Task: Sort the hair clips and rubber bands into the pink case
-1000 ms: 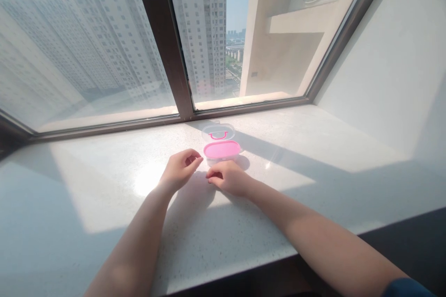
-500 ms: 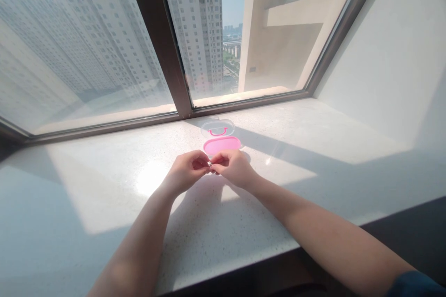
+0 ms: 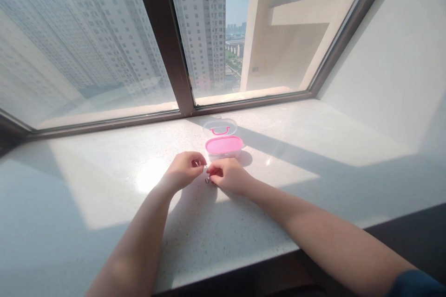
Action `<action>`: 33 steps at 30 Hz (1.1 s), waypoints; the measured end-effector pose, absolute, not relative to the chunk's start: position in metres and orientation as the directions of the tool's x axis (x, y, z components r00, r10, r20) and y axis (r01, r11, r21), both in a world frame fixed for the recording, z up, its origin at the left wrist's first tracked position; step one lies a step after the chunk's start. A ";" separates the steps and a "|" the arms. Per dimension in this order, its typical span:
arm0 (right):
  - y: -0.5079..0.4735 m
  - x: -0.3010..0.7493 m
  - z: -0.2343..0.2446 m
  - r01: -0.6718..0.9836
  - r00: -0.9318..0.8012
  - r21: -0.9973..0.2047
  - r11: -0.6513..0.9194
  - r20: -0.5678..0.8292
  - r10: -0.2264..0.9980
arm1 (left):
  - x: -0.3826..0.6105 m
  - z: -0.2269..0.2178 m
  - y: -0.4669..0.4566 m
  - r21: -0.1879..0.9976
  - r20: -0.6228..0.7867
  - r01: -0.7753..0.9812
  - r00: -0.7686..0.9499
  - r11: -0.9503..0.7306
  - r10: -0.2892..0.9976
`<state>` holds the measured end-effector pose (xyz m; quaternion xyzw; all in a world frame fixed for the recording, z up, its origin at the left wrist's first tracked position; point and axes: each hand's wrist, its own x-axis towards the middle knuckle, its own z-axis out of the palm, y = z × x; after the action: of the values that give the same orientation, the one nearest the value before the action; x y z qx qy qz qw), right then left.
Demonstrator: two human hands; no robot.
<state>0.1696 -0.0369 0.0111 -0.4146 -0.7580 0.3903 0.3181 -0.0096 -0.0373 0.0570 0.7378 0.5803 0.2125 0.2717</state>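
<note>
My left hand (image 3: pixel 184 170) is closed in a pinch, with a tiny light-coloured piece at its fingertips, too small to name. Just to its right, my right hand (image 3: pixel 230 175) pinches a small item from which a dark little metal ring (image 3: pixel 207 180) sticks out below the fingers. The fingertips of both hands are very close together, just above the sill. Behind them stands an oval plastic box with a pink top surface (image 3: pixel 224 145). Its clear lid (image 3: pixel 209 127), with a pink handle (image 3: pixel 220 132), lies on the far side, toward the window.
The pale speckled windowsill (image 3: pixel 114 185) carries bright sun patches and shadows. A dark window frame (image 3: pixel 167 41) and glass border it at the back, with a white wall (image 3: pixel 383 65) at the right. The sill's front edge runs beneath my forearms.
My hands have parted slightly, and the right one has moved a little lower. The small ring now shows under the right fingers, and more of the box's front is visible. The view has shifted slightly.
</note>
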 end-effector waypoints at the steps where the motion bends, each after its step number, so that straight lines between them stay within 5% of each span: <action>1: -0.037 0.169 0.011 0.395 -0.456 -0.850 0.350 0.149 0.877 | -0.010 0.057 -0.037 0.647 -0.006 0.742 0.237 -0.177 0.971; 22: -0.038 0.184 0.028 0.373 -0.633 -0.769 0.519 0.198 0.749 | -0.017 0.056 -0.035 0.823 -0.084 0.564 0.244 -0.071 0.966; 26: -0.036 0.186 0.027 0.326 -0.513 -0.873 0.363 0.159 0.843 | -0.017 0.056 -0.037 0.902 -0.123 0.431 0.256 0.000 0.959; 33: -0.037 0.185 0.042 -0.082 -0.358 -0.991 0.104 0.127 0.925 | 0.001 0.060 -0.044 0.998 -0.052 0.027 0.217 0.048 0.975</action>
<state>0.1853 -0.0370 0.0417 -0.3535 -0.5965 0.5684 0.4430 0.0010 -0.0436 0.0603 0.5443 0.4601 0.4241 0.5587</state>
